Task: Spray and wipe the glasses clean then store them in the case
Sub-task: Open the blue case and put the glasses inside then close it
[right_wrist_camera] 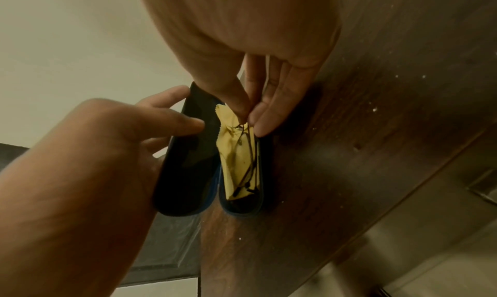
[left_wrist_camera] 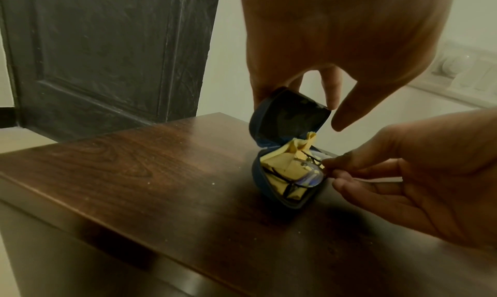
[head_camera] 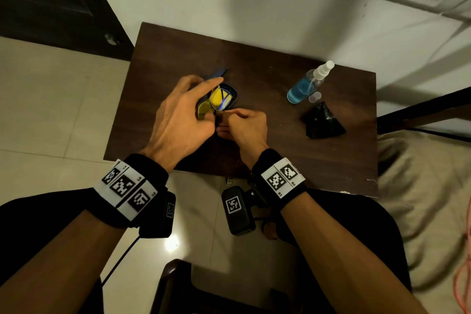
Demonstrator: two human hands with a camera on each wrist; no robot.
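Note:
An open dark blue glasses case (head_camera: 235,95) lies in the middle of the brown table (head_camera: 173,58). Inside it sit a yellow cloth (head_camera: 216,95) and thin black-framed glasses (head_camera: 222,104). My left hand (head_camera: 193,102) holds the raised lid (left_wrist_camera: 290,119) between its fingers. My right hand (head_camera: 229,116) pinches the glasses frame (right_wrist_camera: 251,153) at the case's near end with thumb and forefinger. In the left wrist view a lens (left_wrist_camera: 309,178) shows just inside the case's rim, on top of the cloth (left_wrist_camera: 277,161).
A clear spray bottle (head_camera: 305,86) of blue liquid lies on the table's right side, its clear cap (head_camera: 315,97) beside it. A crumpled black thing (head_camera: 323,120) sits nearer on the right. A dark door stands far left, a wall behind.

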